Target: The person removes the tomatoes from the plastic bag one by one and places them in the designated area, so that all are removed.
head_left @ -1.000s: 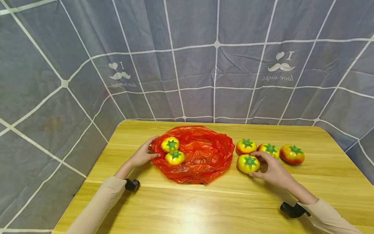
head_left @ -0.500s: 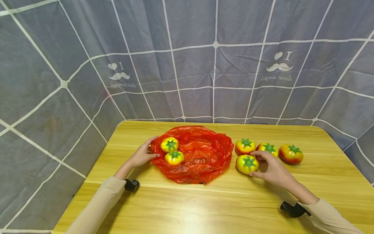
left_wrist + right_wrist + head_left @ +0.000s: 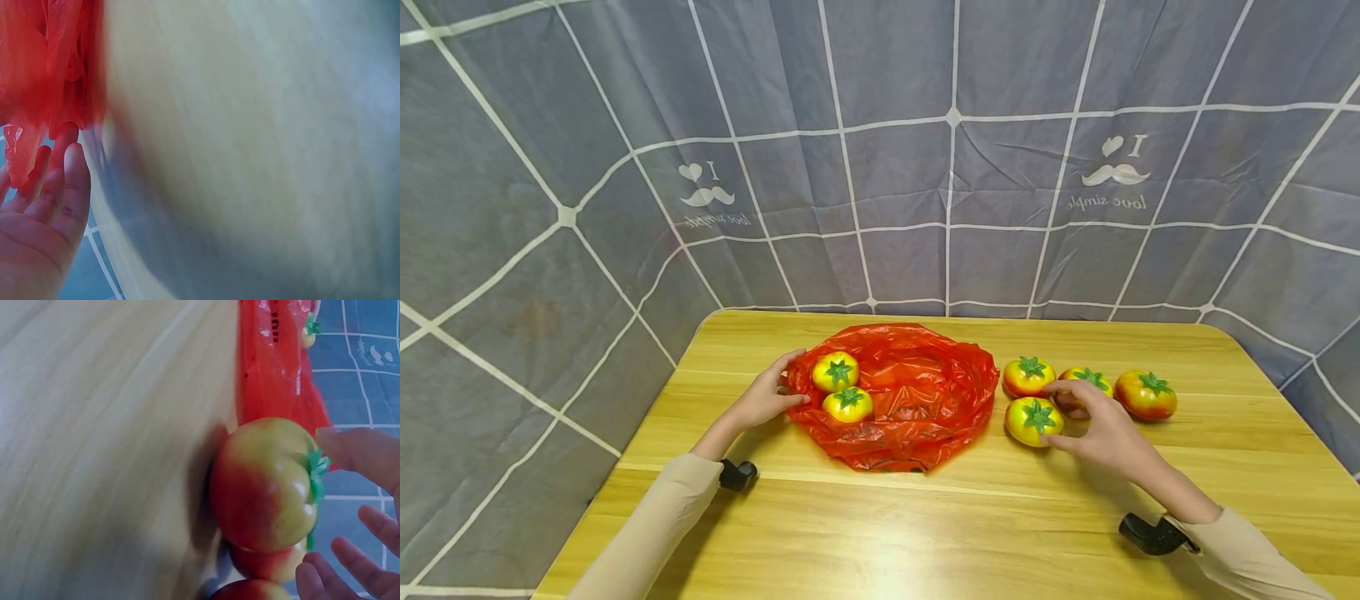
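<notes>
A red plastic bag lies spread wide on the table, with two yellow toy tomatoes inside at its left. My left hand touches the bag's left edge, thumb and index finger spread apart; the left wrist view shows its fingers extended against the red film. Right of the bag, a yellow-red toy tomato with a green star-shaped top stands on the table. My right hand is beside it, fingers loosely bent, thumb right at its side; in the right wrist view the fingers stand apart from the tomato.
Another tomato stands just behind the near one. Two more, a partly hidden tomato and a redder tomato, stand further right. A grey checked curtain hangs behind the wooden table.
My right hand has eased slightly right, its fingers drawing off the near tomato, which stays in place. My left hand and the bag have not moved.
</notes>
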Tool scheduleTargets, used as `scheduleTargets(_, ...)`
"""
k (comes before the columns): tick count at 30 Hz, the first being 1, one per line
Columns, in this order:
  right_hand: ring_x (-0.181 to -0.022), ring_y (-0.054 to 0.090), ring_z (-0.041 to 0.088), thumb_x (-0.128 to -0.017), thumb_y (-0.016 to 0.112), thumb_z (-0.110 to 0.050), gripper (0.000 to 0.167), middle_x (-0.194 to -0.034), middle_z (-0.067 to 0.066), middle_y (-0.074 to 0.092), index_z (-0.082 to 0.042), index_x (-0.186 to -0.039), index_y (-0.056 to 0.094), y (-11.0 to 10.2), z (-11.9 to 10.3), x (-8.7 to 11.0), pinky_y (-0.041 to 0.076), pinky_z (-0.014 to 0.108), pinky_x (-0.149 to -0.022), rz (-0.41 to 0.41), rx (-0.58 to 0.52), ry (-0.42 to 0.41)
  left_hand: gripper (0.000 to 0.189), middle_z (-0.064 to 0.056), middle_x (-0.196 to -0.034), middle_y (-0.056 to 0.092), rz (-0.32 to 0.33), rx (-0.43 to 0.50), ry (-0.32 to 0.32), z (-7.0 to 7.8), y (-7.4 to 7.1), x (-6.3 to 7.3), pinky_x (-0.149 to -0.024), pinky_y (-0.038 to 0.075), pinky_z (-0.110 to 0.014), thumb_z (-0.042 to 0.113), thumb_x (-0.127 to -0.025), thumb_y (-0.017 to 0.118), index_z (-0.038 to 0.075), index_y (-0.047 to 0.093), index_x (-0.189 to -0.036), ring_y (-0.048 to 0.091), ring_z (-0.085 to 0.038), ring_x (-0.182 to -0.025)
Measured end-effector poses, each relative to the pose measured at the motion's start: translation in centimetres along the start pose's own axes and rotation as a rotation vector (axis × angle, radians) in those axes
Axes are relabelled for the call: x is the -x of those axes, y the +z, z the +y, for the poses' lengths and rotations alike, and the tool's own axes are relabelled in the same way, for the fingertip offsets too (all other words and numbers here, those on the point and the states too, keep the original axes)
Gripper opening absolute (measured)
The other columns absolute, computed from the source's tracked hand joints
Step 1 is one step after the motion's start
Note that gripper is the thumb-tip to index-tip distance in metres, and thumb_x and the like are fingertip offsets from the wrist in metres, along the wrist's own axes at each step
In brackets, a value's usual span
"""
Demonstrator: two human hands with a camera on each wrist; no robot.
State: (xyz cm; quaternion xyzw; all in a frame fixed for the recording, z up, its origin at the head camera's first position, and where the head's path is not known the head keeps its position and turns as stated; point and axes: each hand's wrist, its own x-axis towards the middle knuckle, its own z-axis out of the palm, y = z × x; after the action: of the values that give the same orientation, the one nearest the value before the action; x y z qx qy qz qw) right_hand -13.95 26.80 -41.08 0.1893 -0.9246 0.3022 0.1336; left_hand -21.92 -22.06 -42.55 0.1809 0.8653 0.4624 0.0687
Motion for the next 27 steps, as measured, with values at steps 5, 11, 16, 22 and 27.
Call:
scheduleTargets(5,-0.091,0.061,0.023,-0.061,0.090,-0.010,0.061,-0.107,0.014,0.064,-0.004,-0.114,0.062,-0.2,-0.6,-0.3,0.058,0.026,-0.074,0.049,-0.011,-0.019,0.074,-0.032,-0.139,0.042,0.003,0.002,0.000,-0.2,0.1,0.0,-0.087,0.056,-0.044,-0.001,-0.086,0.066,-0.003,0.025,-0.147,0.061,-0.042,-0.105)
scheduleTargets(11,-0.088,0.060,0.020,-0.063,0.088,-0.008,0.060,-0.103,0.012,0.063,-0.004,-0.117,0.061,0.2,-1.6,-0.7,0.058,0.030,-0.073,0.053,-0.046,-0.046,0.075,-0.031,-0.138,0.044,0.005,0.008,-0.010,-0.3,0.2,-0.1,-0.087,0.056,-0.044,-0.002,-0.085,0.066,-0.001,0.025,-0.148,0.061,-0.041,-0.104)
scheduleTargets(16,-0.090,0.062,0.023,-0.064,0.087,-0.009,0.059,-0.108,0.012,0.064,-0.003,-0.117,0.061,1.0,-2.2,-1.0,0.058,0.029,-0.072,0.049,-0.048,-0.070,0.075,-0.031,-0.139,0.043,0.011,-0.001,-0.005,-0.2,0.2,-0.3,-0.087,0.056,-0.046,-0.002,-0.085,0.067,-0.001,0.026,-0.148,0.060,-0.042,-0.107)
scheduleTargets(22,-0.094,0.063,0.024,-0.066,0.087,-0.009,0.061,-0.115,0.013,0.062,-0.002,-0.119,0.060,2.1,-3.1,-1.8,0.059,0.028,-0.074,0.038,-0.125,-0.067,0.076,-0.030,-0.142,0.041,0.012,-0.004,-0.007,-0.1,0.2,-0.5,-0.089,0.055,-0.047,-0.003,-0.084,0.067,-0.003,0.026,-0.148,0.059,-0.044,-0.109)
scheduleTargets(27,-0.092,0.062,0.023,-0.068,0.086,-0.007,0.058,-0.110,0.012,0.063,-0.004,-0.120,0.060,2.9,-4.1,-2.7,0.059,0.032,-0.074,0.032,-0.176,-0.079,0.075,-0.031,-0.142,0.040,0.013,-0.019,-0.001,0.1,0.2,-0.6,-0.090,0.055,-0.047,-0.003,-0.084,0.067,-0.005,0.025,-0.147,0.058,-0.044,-0.109)
